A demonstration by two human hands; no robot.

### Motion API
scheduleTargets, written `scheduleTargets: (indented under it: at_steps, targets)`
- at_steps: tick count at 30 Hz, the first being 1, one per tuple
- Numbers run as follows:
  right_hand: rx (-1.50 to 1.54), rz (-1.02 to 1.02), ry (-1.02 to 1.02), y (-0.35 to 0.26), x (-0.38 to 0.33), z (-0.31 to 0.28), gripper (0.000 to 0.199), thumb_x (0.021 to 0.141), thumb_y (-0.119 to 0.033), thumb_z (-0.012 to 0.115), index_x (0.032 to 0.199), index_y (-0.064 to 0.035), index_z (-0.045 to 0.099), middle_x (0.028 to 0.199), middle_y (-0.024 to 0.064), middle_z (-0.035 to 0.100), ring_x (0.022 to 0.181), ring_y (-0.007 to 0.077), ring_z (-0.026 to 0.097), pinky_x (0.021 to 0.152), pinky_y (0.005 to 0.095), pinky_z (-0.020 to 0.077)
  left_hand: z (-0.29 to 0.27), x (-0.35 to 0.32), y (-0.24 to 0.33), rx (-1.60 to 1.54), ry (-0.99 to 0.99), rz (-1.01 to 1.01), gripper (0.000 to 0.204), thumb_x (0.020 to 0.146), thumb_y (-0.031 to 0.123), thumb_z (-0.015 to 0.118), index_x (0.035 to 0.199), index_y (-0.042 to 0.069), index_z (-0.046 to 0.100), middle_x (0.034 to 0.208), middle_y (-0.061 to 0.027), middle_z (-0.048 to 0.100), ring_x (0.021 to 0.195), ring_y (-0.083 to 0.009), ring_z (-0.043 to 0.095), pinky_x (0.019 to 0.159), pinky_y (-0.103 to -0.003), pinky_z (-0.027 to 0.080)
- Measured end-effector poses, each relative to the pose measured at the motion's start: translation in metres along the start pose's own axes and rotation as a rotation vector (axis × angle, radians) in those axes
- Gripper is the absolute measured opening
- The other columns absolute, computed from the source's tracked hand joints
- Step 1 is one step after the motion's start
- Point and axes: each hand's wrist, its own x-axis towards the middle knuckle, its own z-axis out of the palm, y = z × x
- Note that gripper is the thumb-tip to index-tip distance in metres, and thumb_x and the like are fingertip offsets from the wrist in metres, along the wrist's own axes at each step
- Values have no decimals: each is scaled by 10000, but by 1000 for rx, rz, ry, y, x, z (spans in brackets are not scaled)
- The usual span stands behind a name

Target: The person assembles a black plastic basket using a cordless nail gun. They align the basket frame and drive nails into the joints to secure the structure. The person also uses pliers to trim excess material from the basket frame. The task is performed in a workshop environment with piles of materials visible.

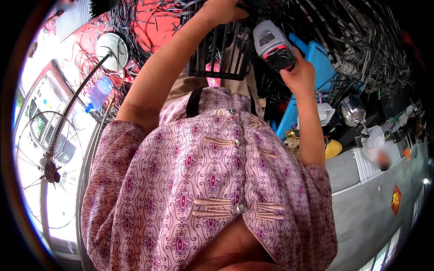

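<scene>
A black basket-like frame with open slats point(220, 52) rests against my lap, over brown trousers. My left hand point(224, 11) is at its far side, fingers curled down onto it; the top picture edge cuts off part of this hand. Wrapped in my right hand point(299, 76) is a grey power tool with black and red parts point(271, 43). The tool lies just right of the frame, its front pointing away among dark strips. Whether its tip touches the frame is hidden.
Black plastic strips point(366, 49) lie heaped at the right, beside a blue plastic chair point(321, 58). At left are a standing fan point(50, 169), a clear water bottle point(99, 92) and a red surface point(153, 22) strewn with strips. A shiny metal bowl-shaped thing point(353, 110) is far right.
</scene>
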Motion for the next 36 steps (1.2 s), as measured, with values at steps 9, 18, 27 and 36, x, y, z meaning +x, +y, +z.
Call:
scheduleTargets:
  at_steps: [9,18,27,36]
  targets:
    - [432,371,271,74,-61,50,473,714,-229,772,1111,-46,591,894,114,682,791,234,650,748,344,508,-11,-4,7,-156,-91,-116,357,804,361,702,817,6,681,661,-114,605,639,-228,595,616,-356,478]
    - [495,608,544,199,-110,52,568,820,-108,612,1327,22,392,988,154,622,802,233,640,732,341,505,-7,1,5,-162,-188,-211,375,779,390,734,771,18,688,592,-16,571,580,-92,555,581,-260,452]
    - [-7,1210,614,299,-51,38,646,778,-297,733,1223,89,467,1134,276,607,1002,414,625,863,495,507,-11,2,9,-181,-172,-198,350,789,354,738,797,7,692,616,-4,580,608,-82,561,596,-246,449]
    - [88,1225,664,400,-20,96,667,764,-287,788,1248,35,463,1263,259,520,1073,397,596,828,514,573,-12,3,12,-174,-202,-222,294,806,311,747,831,21,706,638,6,599,608,-66,562,593,-233,453]
